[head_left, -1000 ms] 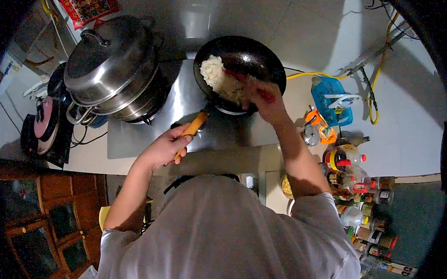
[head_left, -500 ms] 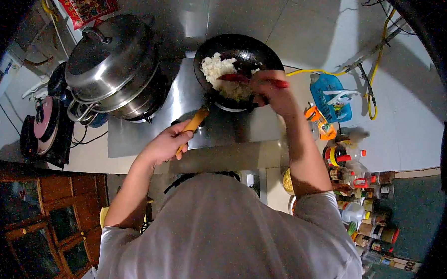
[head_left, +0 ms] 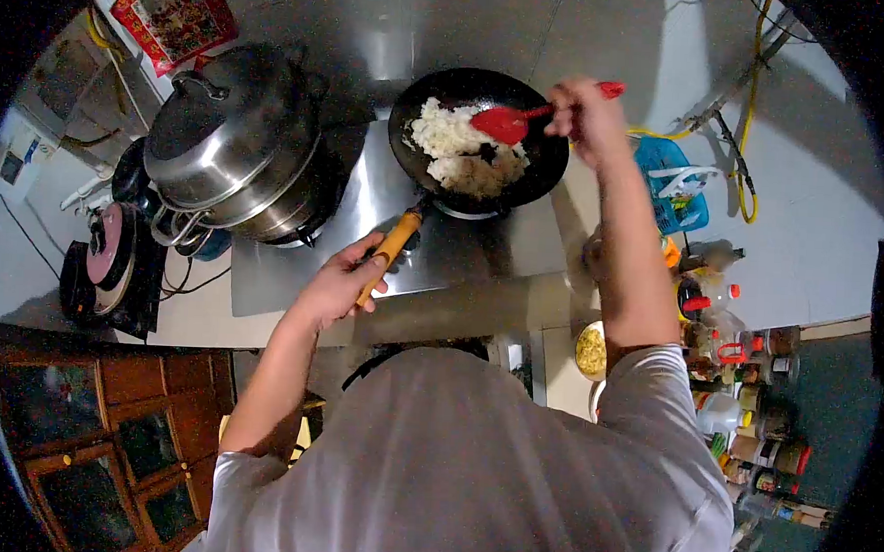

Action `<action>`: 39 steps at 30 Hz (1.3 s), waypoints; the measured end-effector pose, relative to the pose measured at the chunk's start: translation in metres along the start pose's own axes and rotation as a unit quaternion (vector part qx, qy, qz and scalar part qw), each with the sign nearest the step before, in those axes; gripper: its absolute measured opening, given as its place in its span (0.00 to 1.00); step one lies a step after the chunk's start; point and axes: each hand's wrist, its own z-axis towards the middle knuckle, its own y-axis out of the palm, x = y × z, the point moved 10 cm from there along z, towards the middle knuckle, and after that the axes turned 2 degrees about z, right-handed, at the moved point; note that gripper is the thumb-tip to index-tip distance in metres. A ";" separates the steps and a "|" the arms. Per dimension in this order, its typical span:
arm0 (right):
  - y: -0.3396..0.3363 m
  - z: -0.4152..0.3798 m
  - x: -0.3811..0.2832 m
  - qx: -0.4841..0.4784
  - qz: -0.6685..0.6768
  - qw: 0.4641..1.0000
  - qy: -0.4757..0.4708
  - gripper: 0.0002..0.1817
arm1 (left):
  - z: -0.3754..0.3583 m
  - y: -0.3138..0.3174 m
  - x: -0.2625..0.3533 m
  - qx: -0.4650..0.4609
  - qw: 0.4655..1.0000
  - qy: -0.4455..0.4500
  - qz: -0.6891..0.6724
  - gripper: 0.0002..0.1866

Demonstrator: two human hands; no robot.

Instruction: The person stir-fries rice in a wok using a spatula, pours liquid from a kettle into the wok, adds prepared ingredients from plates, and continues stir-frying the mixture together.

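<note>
A black wok (head_left: 540,167) rests on the steel stove top, holding white cooked rice (head_left: 446,128) with a browner patch toward the near side. My left hand (head_left: 348,280) is closed round the wok's yellow wooden handle (head_left: 394,249). In my right hand (head_left: 585,119), raised over the wok's right rim, is a red spatula (head_left: 503,125). Its blade overlaps the right edge of the white rice, and the handle end sticks out past my fingers.
A large lidded steel steamer pot (head_left: 231,148) stands on the left burner, beside a pink-lidded appliance (head_left: 108,252). To the right are a blue basket (head_left: 674,212), a bowl of yellow food (head_left: 591,352) and several bottles (head_left: 722,412). A yellow hose (head_left: 754,142) runs along the wall.
My right hand has moved up and right with the spatula, whose blade swung from the left part of the rice to its right edge. The rice is more spread out.
</note>
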 end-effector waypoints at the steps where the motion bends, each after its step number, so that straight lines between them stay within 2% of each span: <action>1: -0.015 0.015 -0.013 0.031 0.038 0.999 -0.005 0.09 | 0.001 -0.003 -0.002 0.012 0.999 0.017 -0.042 0.30; 4: -0.055 0.066 -0.012 0.131 0.056 0.989 0.028 0.10 | -0.023 0.004 0.026 0.013 0.999 -0.027 0.020 0.29; 6: -0.069 0.096 0.002 0.177 0.047 0.982 0.046 0.11 | -0.013 0.004 0.017 0.029 0.999 0.002 0.032 0.29; 8: -0.081 0.133 0.042 0.186 0.099 0.974 0.079 0.11 | -0.015 0.007 0.028 0.024 0.998 0.041 0.047 0.29; 11: -0.082 0.183 0.104 0.163 0.243 0.946 0.142 0.13 | -0.018 0.006 0.033 0.023 0.998 0.020 0.058 0.29; 13: -0.074 0.206 0.133 0.122 0.278 0.938 0.166 0.13 | -0.015 0.000 0.027 0.039 0.998 0.014 0.057 0.29; 15: -0.064 0.237 0.151 0.012 0.209 0.969 0.131 0.13 | -0.016 0.003 0.026 0.036 0.997 0.003 0.064 0.29; 16: -0.063 0.280 0.160 -0.113 0.068 0.991 0.009 0.13 | -0.014 0.002 0.020 0.035 0.997 0.001 0.064 0.29; 17: -0.066 0.300 0.175 -0.187 -0.012 0.978 -0.090 0.12 | -0.008 0.003 0.013 0.031 0.998 0.019 0.054 0.28; 18: -0.021 0.231 0.143 -0.171 0.091 0.980 0.052 0.11 | -0.004 0.003 0.012 0.026 0.998 0.041 0.045 0.28; 19: 0.032 0.144 0.099 -0.118 0.200 0.955 0.186 0.09 | -0.006 0.005 0.016 0.021 0.998 0.043 0.044 0.28; 21: 0.049 0.113 0.102 -0.192 0.010 0.969 0.154 0.09 | -0.013 0.008 0.025 0.022 0.998 0.039 0.038 0.28; 23: 0.090 0.043 0.053 -0.358 -0.110 0.926 -0.034 0.07 | -0.010 0.007 0.022 0.027 0.998 0.044 0.041 0.27; 26: 0.081 -0.028 0.084 -0.255 -0.231 0.939 0.029 0.04 | -0.008 0.002 0.021 0.035 0.998 0.043 0.040 0.27; 27: 0.094 -0.042 0.076 -0.279 -0.242 0.912 -0.177 0.05 | -0.009 0.004 0.019 0.034 0.998 0.033 0.038 0.27; 28: 0.101 -0.077 0.056 -0.291 -0.242 0.848 -0.370 0.06 | -0.013 0.009 0.017 0.026 0.999 0.028 0.036 0.27; 29: 0.092 -0.078 0.055 -0.288 -0.244 0.849 -0.370 0.06 | -0.012 0.006 0.020 0.031 0.998 0.033 0.047 0.27; 30: 0.078 -0.065 0.048 -0.258 -0.224 0.896 -0.285 0.05 | -0.010 0.003 0.024 0.038 0.997 0.038 0.058 0.27; 33: 0.060 -0.062 0.044 -0.191 -0.212 0.957 -0.055 0.05 | -0.010 0.002 0.029 0.034 0.995 0.034 0.085 0.27; 35: 0.058 -0.070 0.060 -0.166 -0.276 0.925 -0.199 0.02 | -0.011 0.002 0.026 0.028 0.996 0.026 0.080 0.27; 37: 0.062 -0.062 0.056 -0.155 -0.295 0.919 -0.208 0.03 | -0.010 0.001 0.027 0.027 0.996 0.025 0.077 0.27; 39: 0.062 -0.035 0.047 -0.186 -0.210 0.958 -0.062 0.04 | -0.012 0.001 0.027 0.030 0.996 0.031 0.075 0.27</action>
